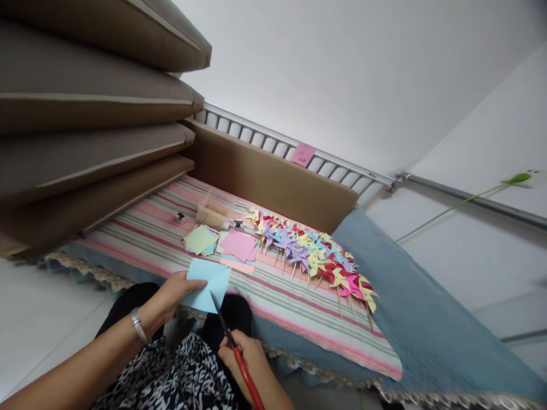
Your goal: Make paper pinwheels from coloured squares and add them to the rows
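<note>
My left hand (178,289) pinches a light blue square of paper (216,276) by its left side, with the thumb on top. A crease seems to run across the sheet. In my right hand (253,357) is a pair of scissors (246,373) with red handles and dark blades. The blades point up and away from me, and their tips lie at the lower right part of the paper. Whether they have cut into it I cannot tell. Just beyond the sheet lie a pile of green and blue paper squares (199,240) and a pile of pink paper squares (239,245).
Many colourful paper pinwheels (307,250) on sticks lie in rows on the striped cloth (141,233). Behind the paper piles stands a clear plastic box (215,209) near a black binder clip (239,224). Stacked cushions (94,114) rise at left; a brown board (273,176) stands at the back.
</note>
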The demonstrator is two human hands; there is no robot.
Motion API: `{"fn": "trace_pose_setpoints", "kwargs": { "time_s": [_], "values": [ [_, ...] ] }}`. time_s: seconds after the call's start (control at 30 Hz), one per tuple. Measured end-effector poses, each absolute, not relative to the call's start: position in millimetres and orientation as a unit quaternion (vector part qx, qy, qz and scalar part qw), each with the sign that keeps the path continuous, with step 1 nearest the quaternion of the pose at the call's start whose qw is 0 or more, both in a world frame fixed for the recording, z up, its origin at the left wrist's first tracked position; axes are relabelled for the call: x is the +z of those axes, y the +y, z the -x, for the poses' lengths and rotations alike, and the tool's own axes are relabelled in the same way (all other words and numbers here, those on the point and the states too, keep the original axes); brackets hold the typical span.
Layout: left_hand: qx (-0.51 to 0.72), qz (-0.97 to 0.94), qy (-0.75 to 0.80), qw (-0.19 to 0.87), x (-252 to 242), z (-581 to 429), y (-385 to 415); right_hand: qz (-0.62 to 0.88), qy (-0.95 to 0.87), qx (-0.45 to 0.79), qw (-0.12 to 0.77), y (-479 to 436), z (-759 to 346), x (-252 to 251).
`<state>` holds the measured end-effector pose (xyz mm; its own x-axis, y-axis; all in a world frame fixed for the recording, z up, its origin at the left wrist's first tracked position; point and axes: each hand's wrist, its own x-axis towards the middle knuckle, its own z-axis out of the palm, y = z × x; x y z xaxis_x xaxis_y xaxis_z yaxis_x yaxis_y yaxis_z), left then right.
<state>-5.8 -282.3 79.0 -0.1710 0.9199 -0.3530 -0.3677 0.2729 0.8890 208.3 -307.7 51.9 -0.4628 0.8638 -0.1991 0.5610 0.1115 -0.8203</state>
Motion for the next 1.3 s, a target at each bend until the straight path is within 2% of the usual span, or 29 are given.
{"fn": "trace_pose_setpoints", "kwargs": {
  "time_s": [0.57, 0.83, 0.93, 1.1, 1.2, 1.3],
  "values": [
    [0.541, -0.278, 0.545, 0.577, 75.7, 9.5, -279.2, 0.492, -0.742, 0.427, 0.158, -309.0, -207.6, 62.5],
    [0.520, -0.298, 0.571, 0.561, 67.0, 35.7, -269.3, 0.490, -0.761, 0.404, 0.130, -300.7, -254.5, 18.4],
    [0.472, -0.328, 0.556, 0.600, 66.7, 34.9, -269.6, 0.500, -0.733, 0.424, 0.182, -288.4, -266.0, 18.3],
    [0.385, -0.405, 0.513, 0.652, 67.8, 10.5, -272.4, 0.472, -0.678, 0.464, 0.321, -266.2, -241.5, 54.3],
    [0.346, -0.432, 0.497, 0.668, 71.7, -2.9, -273.4, 0.419, -0.662, 0.515, 0.347, -257.0, -214.4, 70.3],
    [0.345, -0.428, 0.491, 0.676, 77.2, -4.2, -273.8, 0.399, -0.671, 0.512, 0.358, -251.6, -193.6, 72.5]
  ]
}}
